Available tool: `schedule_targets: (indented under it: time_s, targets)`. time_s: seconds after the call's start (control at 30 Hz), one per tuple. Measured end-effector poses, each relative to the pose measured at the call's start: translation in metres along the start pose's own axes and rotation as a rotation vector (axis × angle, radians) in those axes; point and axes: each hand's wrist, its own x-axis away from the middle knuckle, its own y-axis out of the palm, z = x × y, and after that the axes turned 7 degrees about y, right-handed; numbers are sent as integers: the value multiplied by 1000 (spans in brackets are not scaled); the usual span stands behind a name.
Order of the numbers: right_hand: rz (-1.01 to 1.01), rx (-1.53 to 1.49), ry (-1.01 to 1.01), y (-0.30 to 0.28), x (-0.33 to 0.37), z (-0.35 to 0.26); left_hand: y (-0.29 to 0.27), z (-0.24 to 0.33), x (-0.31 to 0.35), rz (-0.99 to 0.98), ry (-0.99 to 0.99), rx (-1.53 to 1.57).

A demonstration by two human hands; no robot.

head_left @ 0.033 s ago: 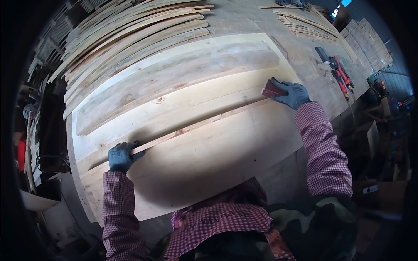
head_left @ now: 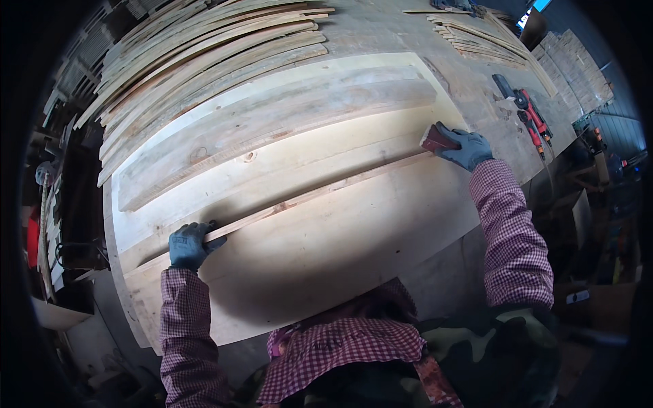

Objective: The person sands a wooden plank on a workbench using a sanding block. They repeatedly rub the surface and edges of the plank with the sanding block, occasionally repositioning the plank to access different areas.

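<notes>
A narrow wooden board [head_left: 299,200] stands on its edge across a wide pale wooden panel [head_left: 320,258]. Near the board's left end, my gloved left hand [head_left: 189,246] is closed around it, thumb on the near side. In my gloved right hand [head_left: 466,147] is a reddish-brown sanding block [head_left: 439,138], held at the board's right end. Whether the block touches the board's top edge I cannot tell for sure. Beyond the board, a thick greyish plank [head_left: 286,115] lies flat on the panel.
Long rough wooden strips [head_left: 224,68] are piled at the far left of the worktable [head_left: 381,30]. A red and black power tool [head_left: 530,112] rests at the right, with more strips [head_left: 476,42] behind it. Stacked wood [head_left: 571,68] stands at the far right.
My right hand has slid a little to the right with the sanding block. My left hand and the board stay where they were.
</notes>
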Motion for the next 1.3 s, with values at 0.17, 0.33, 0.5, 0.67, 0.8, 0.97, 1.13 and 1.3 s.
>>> schedule_targets:
  time_s: [0.17, 0.33, 0.5, 0.67, 0.8, 0.97, 1.13, 1.3]
  targets:
    - [-76, -41, -137, -1, -5, -62, -7, -2, 1, -46, -21, -53]
    - [-417, 33, -441, -15, 10, -235, 2, -1, 12, 45, 7, -65]
    - [-351, 30, -598, -7, 8, -226, 1, -1, 18, 62, -6, -97]
    - [-296, 70, -141, -9, -14, -37, 22, 7, 29, 81, -24, -215]
    - [-224, 42, -97, -6, -5, -30, 28, 5, 30, 88, -23, -188]
    - [-42, -97, -562, 35, 16, -166, 19, 7, 30, 87, -10, -220]
    - [381, -247, -722, 45, 66, -275, 8, -9, 16, 60, 20, -67]
    - [544, -210, -367, 47, 53, -182, 2, -12, 10, -17, -1, -57]
